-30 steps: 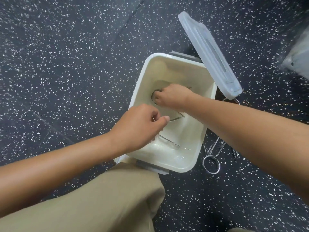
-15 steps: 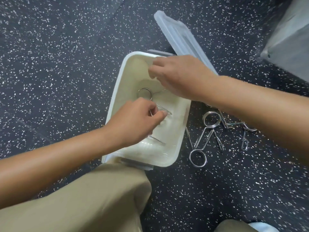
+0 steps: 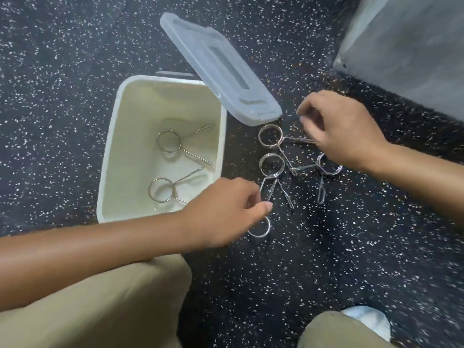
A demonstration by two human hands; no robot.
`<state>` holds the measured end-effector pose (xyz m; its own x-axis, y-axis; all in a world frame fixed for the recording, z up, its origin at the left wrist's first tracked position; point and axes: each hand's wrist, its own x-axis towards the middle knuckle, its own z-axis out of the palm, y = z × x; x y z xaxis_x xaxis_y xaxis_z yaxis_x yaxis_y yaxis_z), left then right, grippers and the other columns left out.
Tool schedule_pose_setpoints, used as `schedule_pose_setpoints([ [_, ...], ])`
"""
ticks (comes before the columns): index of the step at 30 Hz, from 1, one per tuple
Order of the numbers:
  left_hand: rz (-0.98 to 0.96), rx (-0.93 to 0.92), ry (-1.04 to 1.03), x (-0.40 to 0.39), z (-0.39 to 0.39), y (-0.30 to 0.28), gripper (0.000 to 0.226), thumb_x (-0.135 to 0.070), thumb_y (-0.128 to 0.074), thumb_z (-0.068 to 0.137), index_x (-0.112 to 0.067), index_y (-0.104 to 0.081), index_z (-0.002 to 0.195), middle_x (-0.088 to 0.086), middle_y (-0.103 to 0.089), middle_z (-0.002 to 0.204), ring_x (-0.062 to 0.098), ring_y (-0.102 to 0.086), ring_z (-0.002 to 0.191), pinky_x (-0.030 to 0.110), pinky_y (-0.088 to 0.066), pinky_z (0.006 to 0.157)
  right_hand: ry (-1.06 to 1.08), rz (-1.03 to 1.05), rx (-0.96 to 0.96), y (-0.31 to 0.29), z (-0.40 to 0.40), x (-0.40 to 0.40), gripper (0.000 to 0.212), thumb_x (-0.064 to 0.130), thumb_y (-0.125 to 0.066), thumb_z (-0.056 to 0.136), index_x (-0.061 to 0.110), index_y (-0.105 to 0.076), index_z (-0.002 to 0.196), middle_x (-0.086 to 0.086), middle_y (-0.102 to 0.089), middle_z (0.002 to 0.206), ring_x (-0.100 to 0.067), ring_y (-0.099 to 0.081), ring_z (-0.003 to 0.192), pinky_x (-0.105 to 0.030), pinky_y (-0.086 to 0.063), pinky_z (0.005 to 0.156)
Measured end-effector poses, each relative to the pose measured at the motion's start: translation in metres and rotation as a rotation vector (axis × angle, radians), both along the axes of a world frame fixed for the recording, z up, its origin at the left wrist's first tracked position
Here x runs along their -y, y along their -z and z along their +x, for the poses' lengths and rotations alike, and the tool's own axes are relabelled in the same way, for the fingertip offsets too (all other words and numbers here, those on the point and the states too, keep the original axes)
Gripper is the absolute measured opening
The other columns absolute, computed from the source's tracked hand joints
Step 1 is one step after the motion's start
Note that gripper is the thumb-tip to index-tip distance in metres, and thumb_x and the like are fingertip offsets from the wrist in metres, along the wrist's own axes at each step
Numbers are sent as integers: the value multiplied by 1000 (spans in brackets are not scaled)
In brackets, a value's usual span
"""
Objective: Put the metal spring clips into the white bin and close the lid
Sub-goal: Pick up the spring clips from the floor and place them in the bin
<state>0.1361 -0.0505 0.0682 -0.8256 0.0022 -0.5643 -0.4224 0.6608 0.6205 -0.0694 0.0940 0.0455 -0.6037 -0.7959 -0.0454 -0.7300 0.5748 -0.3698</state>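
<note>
Spring clips [image 3: 272, 169] are lying on the floor [image 3: 326, 247] beside the white bin [image 3: 110, 151]; left hand [image 3: 223, 212] and right hand [image 3: 344, 131] are each pinching one.

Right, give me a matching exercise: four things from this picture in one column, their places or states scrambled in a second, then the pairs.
Things:
1. lid
2. two clips
3. left hand
4. right hand

Places or states:
A. lying inside the white bin
B. at the clips on the floor, far side of the pile
C. open, tilted up beside the bin
D. reaching over a clip ring nearest the knee

Pairs: 1-C, 2-A, 3-D, 4-B
</note>
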Motion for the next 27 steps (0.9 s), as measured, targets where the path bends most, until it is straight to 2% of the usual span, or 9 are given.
schedule_pose_setpoints([
  [2,67,105,0,-17,0,17,31,-46,-51,97,-22,-61,80,-3,-70,58,7,-66,57,31,-52,66,63,53,60,12,2,-14,13,21,-57,97,16,-65,105,-2,-67,101,-23,-61,87,-41,-52,79],
  [4,129,244,-47,-32,1,37,33,-38,-52,98,-11,-67,89,5,-76,66,5,-66,52,25,-47,58,101,112,101,26,3,-26,12,22,-57,97,17,-65,104,-2,-68,101,-25,-62,89,-41,-52,80],
  [6,192,393,-152,-42,4,58,36,-30,-52,98,1,-71,94,11,-77,71,12,-69,56,24,-50,56,120,153,137,39,6,-34,10,24,-56,97,19,-64,101,-1,-68,98,-24,-61,88,-39,-51,77],
  [8,255,538,-277,-50,9,76,37,-27,-52,100,6,-69,98,11,-73,68,23,-70,58,27,-53,53,134,157,174,48,10,-37,10,25,-56,96,19,-65,98,0,-68,96,-23,-62,87,-38,-52,76],
  [13,317,755,-456,-57,22,100,47,-36,-45,104,4,-66,90,5,-62,56,18,-60,45,24,-47,43,117,177,188,63,17,-26,13,30,-53,97,21,-62,98,3,-64,98,-23,-60,90,-38,-51,77],
  [16,333,805,-523,-58,28,108,59,-42,-39,106,10,-68,99,6,-61,58,18,-59,48,26,-48,47,83,173,126,70,13,-16,15,29,-53,97,19,-61,104,-1,-64,103,-27,-62,91,-39,-51,76],
  [19,406,788,-637,-63,31,112,49,-33,-37,107,0,-64,85,6,-58,54,18,-58,46,25,-45,48,-38,198,31,75,6,-3,22,21,-53,97,15,-60,117,-7,-63,107,-32,-63,90,-40,-52,70],
  [22,417,775,-722,-69,30,114,42,-23,-36,104,-6,-58,73,4,-55,50,18,-59,44,23,-44,47,-139,312,-45,81,0,9,32,8,-52,93,17,-57,123,-9,-59,108,-32,-59,87,-36,-42,59],
  [27,404,768,-755,-66,26,103,34,-17,-39,101,-6,-54,73,-1,-48,45,17,-56,40,22,-42,42,-170,529,4,84,1,25,36,10,-47,94,22,-53,127,-9,-59,106,-32,-59,94,-38,-43,63],
])
